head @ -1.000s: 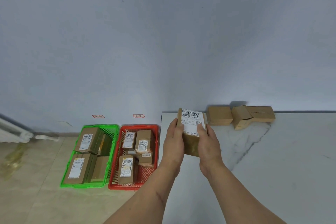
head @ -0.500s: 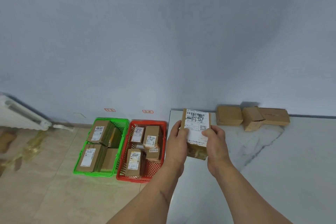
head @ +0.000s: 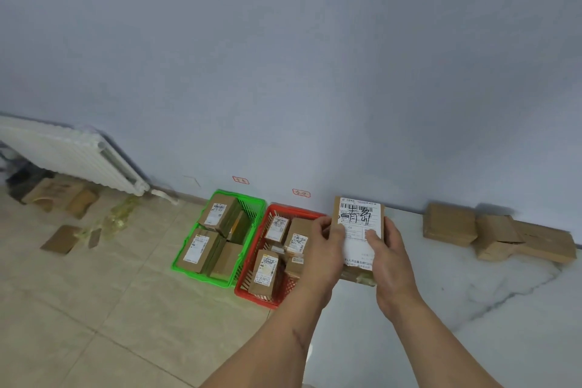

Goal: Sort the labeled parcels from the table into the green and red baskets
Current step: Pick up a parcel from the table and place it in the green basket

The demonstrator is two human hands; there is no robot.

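Marble table [head: 472,309] beside red basket [head: 252,274]; both hands [head: 356,258] grip labeled parcel [head: 359,220].

The marble table [head: 472,324] bears three plain boxes [head: 497,235]; both baskets [head: 252,249] sit on the floor [head: 94,309].

Soft, even indoor light fills the scene, a little dim and bluish on the wall [head: 283,57]. The boxes [head: 497,235] at the back of the table [head: 472,309] cast a faint, short shadow on the wall behind them. The wide lens bends the wall's base and the radiator [head: 69,156] near the left edge. Label print looks soft, and there is no strong glare.
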